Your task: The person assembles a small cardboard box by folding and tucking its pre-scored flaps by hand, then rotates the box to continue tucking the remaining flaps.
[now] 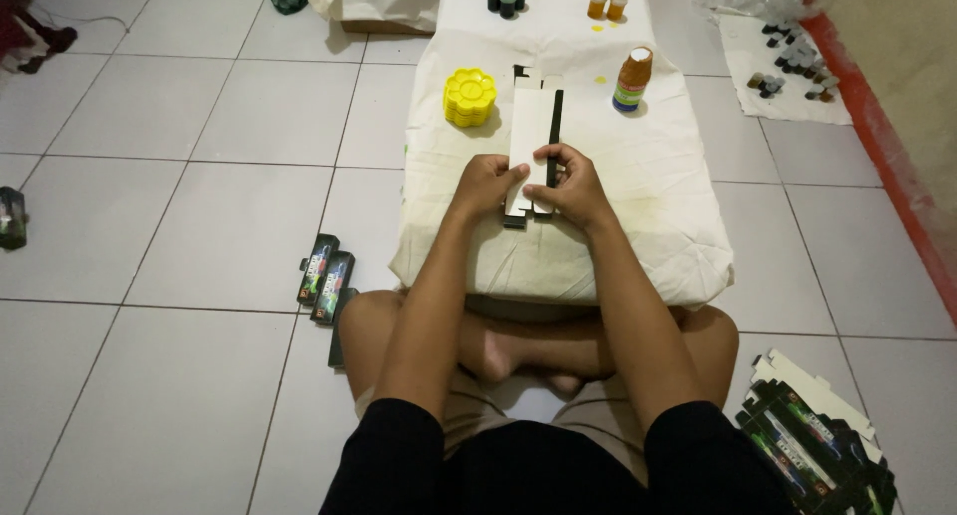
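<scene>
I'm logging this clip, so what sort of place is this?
Probably a home room used as a packing workspace: white tiled floor, a low cloth-covered table, and flat printed cartons stacked beside the seated person.

Dim indoor light, soft shadows, slight blur, curved edges

The flat box blank [529,136] I hold is matt white card with a black strip. Under it, the cloth [638,176] looks soft, cream and slightly creased. The yellow palettes [470,96] are smooth glossy plastic. The floor tiles [179,236] look glazed, faintly shiny.
</scene>
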